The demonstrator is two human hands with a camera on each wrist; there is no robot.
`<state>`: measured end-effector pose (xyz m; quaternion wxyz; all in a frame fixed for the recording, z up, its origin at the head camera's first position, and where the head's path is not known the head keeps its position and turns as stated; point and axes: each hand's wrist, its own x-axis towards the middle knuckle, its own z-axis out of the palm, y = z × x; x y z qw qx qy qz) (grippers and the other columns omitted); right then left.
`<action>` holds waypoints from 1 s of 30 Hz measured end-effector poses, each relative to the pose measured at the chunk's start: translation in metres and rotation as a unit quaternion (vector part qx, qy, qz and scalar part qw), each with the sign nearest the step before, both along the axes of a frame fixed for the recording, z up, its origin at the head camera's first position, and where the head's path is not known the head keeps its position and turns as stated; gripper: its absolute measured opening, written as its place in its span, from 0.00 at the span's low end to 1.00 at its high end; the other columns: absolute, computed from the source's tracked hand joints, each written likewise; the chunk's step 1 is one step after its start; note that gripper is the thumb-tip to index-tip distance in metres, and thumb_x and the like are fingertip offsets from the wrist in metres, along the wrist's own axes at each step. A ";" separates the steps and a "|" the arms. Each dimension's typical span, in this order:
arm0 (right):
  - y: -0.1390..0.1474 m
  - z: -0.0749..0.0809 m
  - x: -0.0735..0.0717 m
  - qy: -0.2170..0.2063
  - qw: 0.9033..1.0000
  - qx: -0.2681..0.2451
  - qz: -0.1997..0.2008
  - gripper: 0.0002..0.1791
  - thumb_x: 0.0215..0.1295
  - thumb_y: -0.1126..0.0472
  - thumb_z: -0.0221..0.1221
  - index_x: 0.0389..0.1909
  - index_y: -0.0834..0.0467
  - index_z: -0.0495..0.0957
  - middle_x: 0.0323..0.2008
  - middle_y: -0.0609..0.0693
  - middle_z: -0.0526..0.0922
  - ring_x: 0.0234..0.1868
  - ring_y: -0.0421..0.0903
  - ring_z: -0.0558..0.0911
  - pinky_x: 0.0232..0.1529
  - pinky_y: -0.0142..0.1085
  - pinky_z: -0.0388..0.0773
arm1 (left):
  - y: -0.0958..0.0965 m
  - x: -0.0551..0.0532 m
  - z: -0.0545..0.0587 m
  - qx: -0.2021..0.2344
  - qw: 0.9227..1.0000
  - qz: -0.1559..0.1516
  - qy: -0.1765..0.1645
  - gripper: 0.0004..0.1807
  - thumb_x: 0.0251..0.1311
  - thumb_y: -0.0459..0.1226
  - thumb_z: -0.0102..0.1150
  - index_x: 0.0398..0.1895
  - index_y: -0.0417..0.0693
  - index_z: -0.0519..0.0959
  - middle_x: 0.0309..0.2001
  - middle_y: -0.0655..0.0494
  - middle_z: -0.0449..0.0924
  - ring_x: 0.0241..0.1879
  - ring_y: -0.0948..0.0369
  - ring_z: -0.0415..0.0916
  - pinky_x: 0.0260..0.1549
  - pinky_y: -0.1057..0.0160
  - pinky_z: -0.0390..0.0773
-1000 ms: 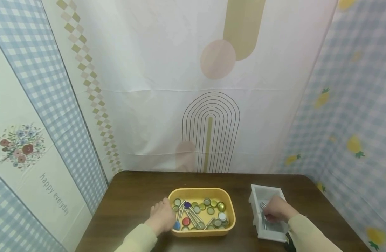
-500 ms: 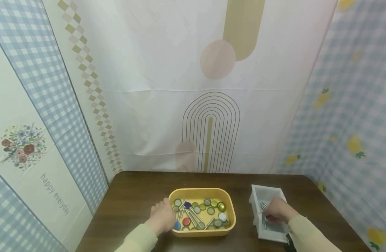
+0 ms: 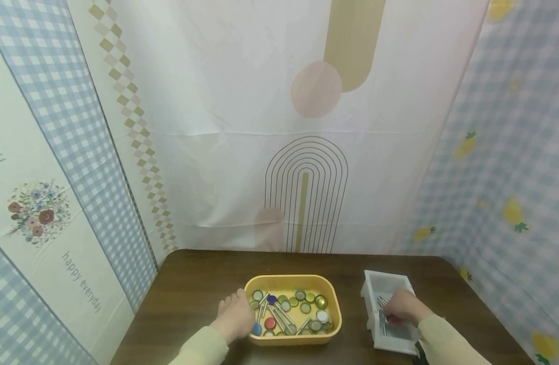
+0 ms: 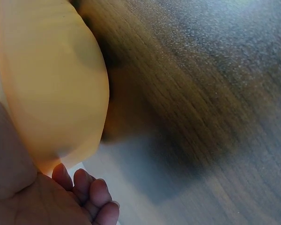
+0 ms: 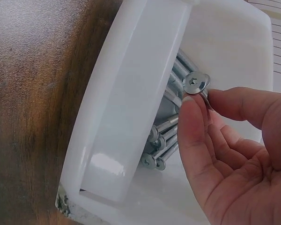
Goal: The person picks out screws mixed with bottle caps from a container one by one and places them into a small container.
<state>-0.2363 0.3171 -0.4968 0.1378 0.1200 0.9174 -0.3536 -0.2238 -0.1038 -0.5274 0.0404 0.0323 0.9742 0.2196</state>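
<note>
At the left end of a yellow basin (image 3: 292,342), my left hand (image 3: 234,314) grips the rim. In the left wrist view, its curled fingertips (image 4: 99,192) lie by the basin's end; the thumb's tip is out of view. My right hand (image 3: 402,306) is inside a white plastic bin (image 3: 386,277) standing to the right. It pinches a silver bolt (image 5: 195,82) between thumb and forefinger, the hex-socket head facing the camera. Below and beside it, several similar bolts (image 5: 161,140) lie against the bin's wall.
The yellow basin holds several bottle caps (image 3: 270,323) in mixed colours and several metal rods (image 3: 284,317), possibly bolts. Both containers stand on a dark wooden table (image 3: 193,279). A patterned cloth (image 3: 215,167) hangs behind it, with checked cloths on either side.
The head view has tilted slightly. Both hands stay where they were, the left at the basin and the right inside the bin.
</note>
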 end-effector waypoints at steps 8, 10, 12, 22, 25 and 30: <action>0.001 0.000 0.002 -0.007 1.000 0.018 0.002 0.02 0.45 0.73 0.58 0.20 0.68 0.74 0.18 0.55 0.77 0.18 0.45 0.78 0.23 0.35 0.79 | -0.002 -0.002 -0.005 -0.020 1.000 -0.007 0.020 0.15 0.56 0.37 0.50 0.43 0.35 0.68 0.31 0.46 0.68 0.35 0.50 0.68 0.43 0.46 0.65; -0.001 0.001 0.003 -0.006 1.000 0.020 0.004 0.02 0.45 0.73 0.58 0.19 0.68 0.74 0.18 0.55 0.77 0.18 0.45 0.78 0.23 0.35 0.79 | -0.004 -0.002 -0.005 -0.029 0.999 -0.019 0.032 0.15 0.56 0.38 0.50 0.42 0.35 0.68 0.31 0.46 0.69 0.36 0.50 0.68 0.43 0.45 0.65; -0.002 0.002 0.005 -0.001 1.000 0.023 0.006 0.02 0.44 0.73 0.58 0.19 0.68 0.74 0.17 0.55 0.77 0.18 0.45 0.78 0.22 0.35 0.78 | -0.007 -0.002 -0.003 -0.037 0.998 -0.034 0.044 0.17 0.57 0.41 0.52 0.42 0.35 0.69 0.32 0.46 0.69 0.37 0.49 0.68 0.44 0.44 0.65; -0.002 -0.003 0.006 0.011 0.999 0.037 0.013 0.02 0.43 0.73 0.57 0.18 0.68 0.73 0.16 0.55 0.76 0.17 0.44 0.78 0.21 0.34 0.78 | -0.023 0.001 0.000 -0.042 0.992 -0.109 0.057 0.14 0.60 0.41 0.49 0.38 0.38 0.70 0.32 0.51 0.66 0.36 0.53 0.65 0.41 0.47 0.65; -0.003 -0.005 0.006 0.019 0.999 0.035 0.015 0.02 0.42 0.72 0.57 0.17 0.67 0.73 0.16 0.55 0.76 0.16 0.44 0.77 0.20 0.34 0.78 | -0.023 0.002 -0.002 -0.036 0.991 -0.112 0.058 0.13 0.61 0.41 0.48 0.39 0.38 0.70 0.31 0.52 0.65 0.35 0.54 0.63 0.40 0.48 0.64; -0.005 -0.007 0.006 0.024 0.999 0.033 0.014 0.04 0.43 0.72 0.58 0.18 0.67 0.72 0.16 0.55 0.76 0.16 0.45 0.78 0.20 0.35 0.78 | -0.023 0.001 -0.002 -0.034 0.992 -0.105 0.058 0.14 0.60 0.41 0.49 0.40 0.38 0.70 0.31 0.52 0.65 0.35 0.54 0.63 0.40 0.48 0.64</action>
